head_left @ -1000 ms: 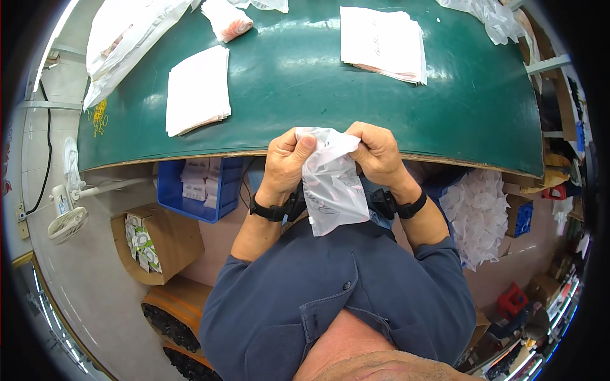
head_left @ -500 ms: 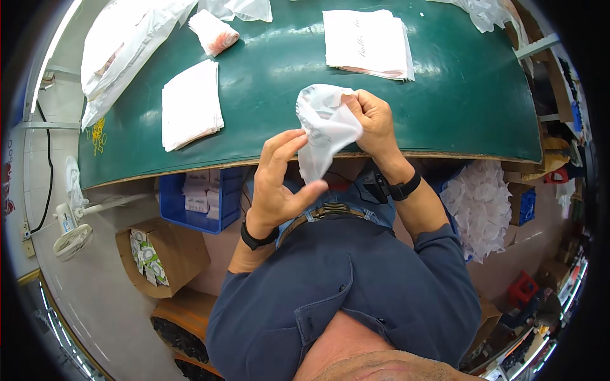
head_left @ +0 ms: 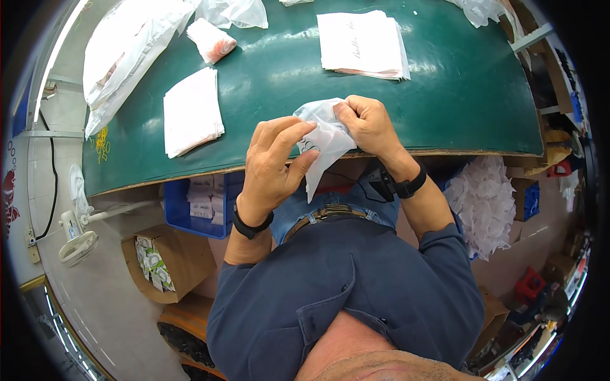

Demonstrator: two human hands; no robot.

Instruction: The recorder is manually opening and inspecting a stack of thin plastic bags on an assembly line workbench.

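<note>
A small translucent white plastic bag (head_left: 329, 130) with dark print hangs crumpled over the table's near edge, its lower tip pointing down toward my belt. My right hand (head_left: 370, 126) is closed in a pinch on the bag's upper right part. On the other side, my left hand (head_left: 274, 159) curls its fingers and thumb around the bag's left edge, with print showing between the fingertips. Beyond lie a stack of flat white printed bags (head_left: 362, 44) at the far right and another flat white stack (head_left: 192, 113) to the left.
The green table (head_left: 273, 82) also carries a rolled white bundle (head_left: 211, 40), a big white plastic sack (head_left: 127, 54) and yellow rubber bands (head_left: 101, 145). Below are a blue crate (head_left: 184, 219), a cardboard box (head_left: 184, 260), a fan (head_left: 79, 244) and a heap of white bags (head_left: 481, 206).
My left thumb has come up closer to the fingers at the bag's edge. The bag is more folded and sits slightly lower, with its print now showing.
</note>
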